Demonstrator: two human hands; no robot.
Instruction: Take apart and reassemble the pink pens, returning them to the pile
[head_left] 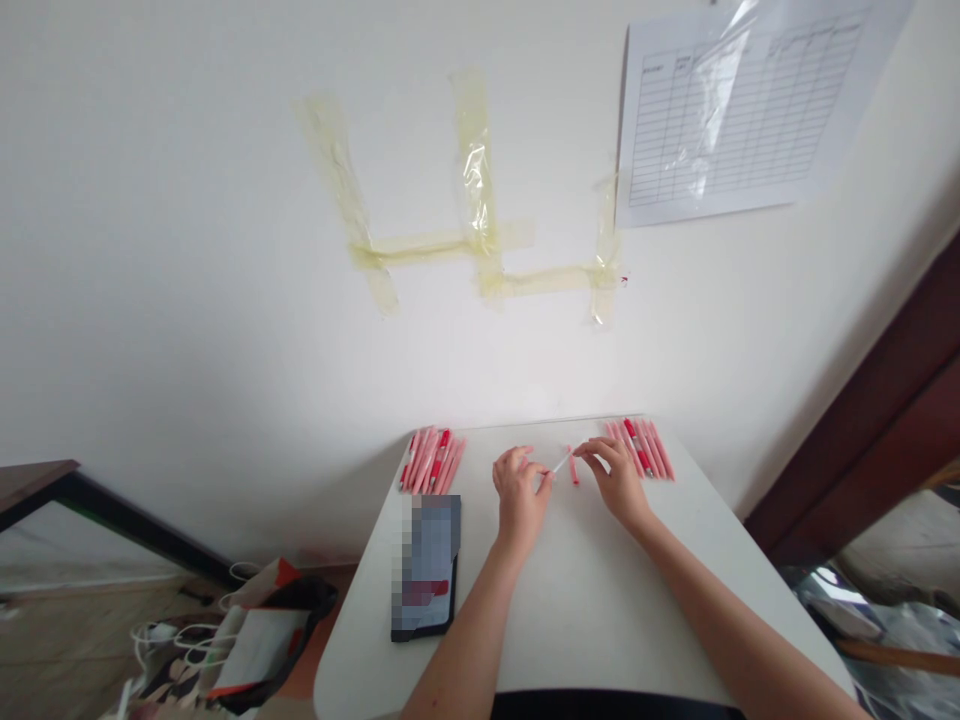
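Above the white table (577,610), a thin white stick (561,463), much like a pen refill, spans the gap between my hands. My left hand (519,490) is closed in a pinch on its lower left end. The fingertips of my right hand (616,478) pinch its upper right end. Under the stick, close to the right fingers, lies a short red pen part (574,468). Its exact kind is too small to tell. A row of pink and red pens (656,450) sits just beyond my right hand.
Another bunch of pink and red pens (433,460) lies at the table's left back edge. A phone (431,560) lies in front of it. The wall (225,250) rises directly behind the table. Bags and cables (255,640) are on the floor at left.
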